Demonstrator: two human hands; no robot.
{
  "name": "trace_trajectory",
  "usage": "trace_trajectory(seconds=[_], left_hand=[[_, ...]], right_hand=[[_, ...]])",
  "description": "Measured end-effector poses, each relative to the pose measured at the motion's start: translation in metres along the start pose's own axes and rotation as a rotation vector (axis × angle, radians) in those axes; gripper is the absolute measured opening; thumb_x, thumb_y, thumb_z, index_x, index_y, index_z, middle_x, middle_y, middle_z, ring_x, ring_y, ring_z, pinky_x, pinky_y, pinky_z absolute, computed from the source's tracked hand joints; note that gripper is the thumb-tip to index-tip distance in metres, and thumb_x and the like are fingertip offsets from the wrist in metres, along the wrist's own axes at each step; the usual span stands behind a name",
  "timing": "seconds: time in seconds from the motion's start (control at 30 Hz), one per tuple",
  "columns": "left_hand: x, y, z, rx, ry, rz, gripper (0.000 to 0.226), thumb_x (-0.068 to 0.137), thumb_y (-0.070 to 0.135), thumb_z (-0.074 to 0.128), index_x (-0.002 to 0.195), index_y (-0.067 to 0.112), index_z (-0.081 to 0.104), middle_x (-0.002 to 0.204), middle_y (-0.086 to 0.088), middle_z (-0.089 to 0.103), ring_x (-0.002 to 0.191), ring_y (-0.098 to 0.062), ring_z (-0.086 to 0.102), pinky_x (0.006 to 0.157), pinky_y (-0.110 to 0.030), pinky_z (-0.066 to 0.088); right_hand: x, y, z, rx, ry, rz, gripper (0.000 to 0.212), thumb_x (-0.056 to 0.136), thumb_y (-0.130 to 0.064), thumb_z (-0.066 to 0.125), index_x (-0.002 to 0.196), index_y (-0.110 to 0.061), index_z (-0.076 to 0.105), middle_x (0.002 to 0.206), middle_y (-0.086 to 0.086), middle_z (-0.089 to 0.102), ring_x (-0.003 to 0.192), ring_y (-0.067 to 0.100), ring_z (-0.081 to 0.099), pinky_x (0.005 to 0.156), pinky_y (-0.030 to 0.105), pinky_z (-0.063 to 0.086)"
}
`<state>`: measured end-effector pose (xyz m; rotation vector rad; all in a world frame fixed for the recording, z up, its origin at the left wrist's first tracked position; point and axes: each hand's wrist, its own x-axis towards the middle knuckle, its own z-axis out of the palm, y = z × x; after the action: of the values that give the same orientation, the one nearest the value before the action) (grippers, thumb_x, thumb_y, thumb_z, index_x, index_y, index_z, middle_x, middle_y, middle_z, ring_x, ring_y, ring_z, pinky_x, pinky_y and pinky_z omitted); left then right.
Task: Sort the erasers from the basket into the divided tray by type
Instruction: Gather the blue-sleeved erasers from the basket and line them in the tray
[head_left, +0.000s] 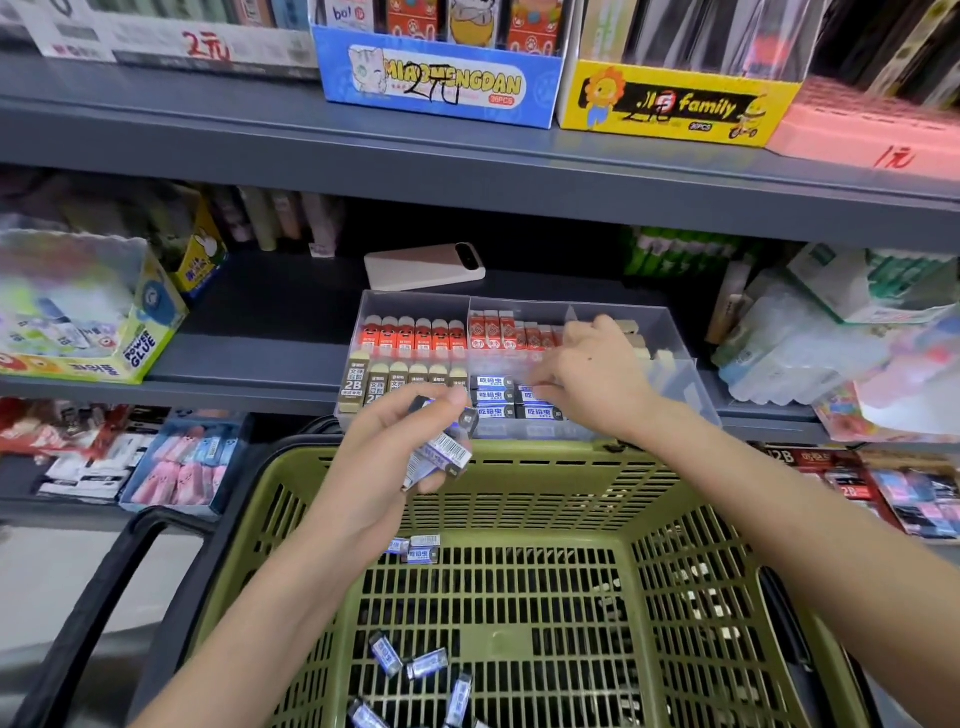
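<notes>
Left hand (389, 447) grips spare blue erasers (441, 452) as stock; right hand (587, 369) works the tray (680, 338)'s matching compartment, grasp blurred, perhaps pinching.

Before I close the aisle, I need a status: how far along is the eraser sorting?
Done: red erasers, 2B erasers and blue rows sit in the divided tray. In hand: the left hand holds a bundle of blue erasers; the right hand is at the blue rows. Left: loose erasers in the basket.
</notes>
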<state>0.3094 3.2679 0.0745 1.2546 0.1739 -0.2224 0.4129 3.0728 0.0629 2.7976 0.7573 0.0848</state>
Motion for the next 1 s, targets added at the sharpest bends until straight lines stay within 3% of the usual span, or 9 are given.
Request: trace_trajectory(seconds=[0.07,0.13,0.2,0.3,0.43,0.53,0.63,0.73,1.0], left_hand=[[0.002,0.001,0.002,-0.014,0.025,-0.002,0.019,0.064,0.037,0.071,0.073,0.019,0.072,0.058,-0.006,0.062,0.051,-0.015,0.048,0.038,-0.018,0.031],[0.003,0.001,0.004,-0.024,0.033,0.008,0.013,0.069,0.034,0.069,0.069,0.021,0.073,0.059,-0.007,0.063,0.050,-0.014,0.047,0.038,-0.018,0.030],[0.004,0.000,0.006,-0.031,0.035,0.025,0.018,0.073,0.032,0.068,0.074,0.015,0.073,0.063,-0.009,0.063,0.050,-0.013,0.047,0.038,-0.018,0.031],[0.004,-0.001,0.011,-0.013,0.015,0.057,0.030,0.077,0.033,0.065,0.084,0.005,0.071,0.074,-0.006,0.063,0.053,-0.009,0.048,0.039,-0.019,0.032],[0.004,0.001,0.017,0.011,-0.027,0.091,0.028,0.080,0.036,0.063,0.090,0.013,0.074,0.072,-0.003,0.065,0.053,-0.007,0.049,0.039,-0.018,0.032],[0.007,0.006,0.016,-0.006,0.018,0.089,0.030,0.073,0.043,0.066,0.089,0.019,0.074,0.070,-0.006,0.060,0.053,-0.011,0.048,0.039,-0.018,0.033],[0.011,0.011,0.010,-0.041,0.077,0.076,0.030,0.072,0.045,0.066,0.083,0.019,0.075,0.069,-0.005,0.060,0.057,-0.014,0.052,0.038,-0.018,0.034],[0.013,0.013,0.007,-0.047,0.097,0.082,0.032,0.071,0.047,0.067,0.081,0.018,0.076,0.068,-0.004,0.061,0.060,-0.017,0.053,0.037,-0.018,0.033],[0.013,0.011,0.005,-0.032,0.070,0.069,0.027,0.075,0.043,0.065,0.077,0.019,0.075,0.071,-0.002,0.062,0.064,-0.016,0.052,0.039,-0.017,0.034]], right_hand=[[-0.008,-0.005,-0.012,0.150,0.143,0.049,0.029,0.096,-0.039,0.042,0.100,-0.031,0.070,0.099,-0.012,0.069,0.098,0.019,0.047,0.079,0.032,0.022],[-0.022,-0.016,-0.029,0.556,0.285,0.090,0.023,0.091,-0.042,0.051,0.092,-0.033,0.072,0.085,-0.019,0.068,0.091,0.018,0.052,0.078,0.030,0.025],[-0.037,-0.032,-0.049,0.965,0.275,0.035,0.012,0.083,-0.050,0.057,0.083,-0.044,0.068,0.074,-0.025,0.063,0.083,0.009,0.053,0.078,0.027,0.034],[-0.048,-0.050,-0.060,1.071,0.198,0.004,0.010,0.076,-0.045,0.068,0.084,-0.039,0.068,0.071,-0.020,0.062,0.079,0.003,0.049,0.078,0.023,0.039],[-0.050,-0.042,-0.063,1.124,0.166,0.044,0.003,0.079,-0.031,0.070,0.080,-0.032,0.068,0.073,-0.016,0.064,0.078,0.004,0.052,0.076,0.022,0.042],[-0.041,-0.010,-0.057,1.014,0.223,0.159,0.004,0.081,-0.032,0.067,0.080,-0.030,0.070,0.075,-0.018,0.066,0.076,0.003,0.056,0.074,0.022,0.042],[-0.027,0.018,-0.039,0.581,0.205,0.268,0.017,0.084,-0.040,0.063,0.089,-0.027,0.072,0.086,-0.014,0.068,0.089,0.015,0.057,0.086,0.032,0.034],[-0.016,0.022,-0.018,0.206,0.130,0.214,0.027,0.086,-0.049,0.057,0.098,-0.030,0.072,0.104,-0.008,0.069,0.099,0.023,0.054,0.083,0.033,0.024],[-0.003,0.010,0.004,0.115,0.191,0.071,0.019,0.083,-0.038,0.062,0.089,-0.025,0.075,0.078,0.002,0.068,0.088,0.025,0.056,0.081,0.036,0.019]])
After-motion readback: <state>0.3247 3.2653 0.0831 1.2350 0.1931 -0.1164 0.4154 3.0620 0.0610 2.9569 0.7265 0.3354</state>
